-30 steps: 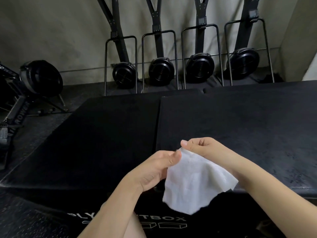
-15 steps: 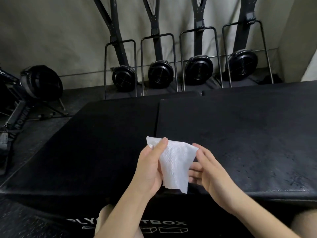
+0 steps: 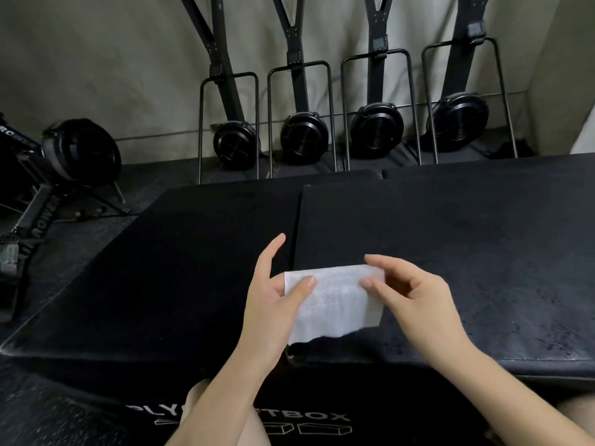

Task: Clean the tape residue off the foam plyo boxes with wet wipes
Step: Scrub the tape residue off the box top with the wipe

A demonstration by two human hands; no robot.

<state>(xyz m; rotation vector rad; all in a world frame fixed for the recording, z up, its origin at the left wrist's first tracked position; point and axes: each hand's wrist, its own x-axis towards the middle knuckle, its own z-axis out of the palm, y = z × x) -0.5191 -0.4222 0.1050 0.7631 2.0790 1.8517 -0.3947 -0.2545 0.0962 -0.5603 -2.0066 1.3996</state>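
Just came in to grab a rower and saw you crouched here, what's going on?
A person is holding a white wet wipe in front of them, the left hand pinching one side and the right hand the other. It hangs above two black foam plyo boxes set side by side and is not touching them. The right box's top looks scuffed and speckled. Wiping has not started yet.
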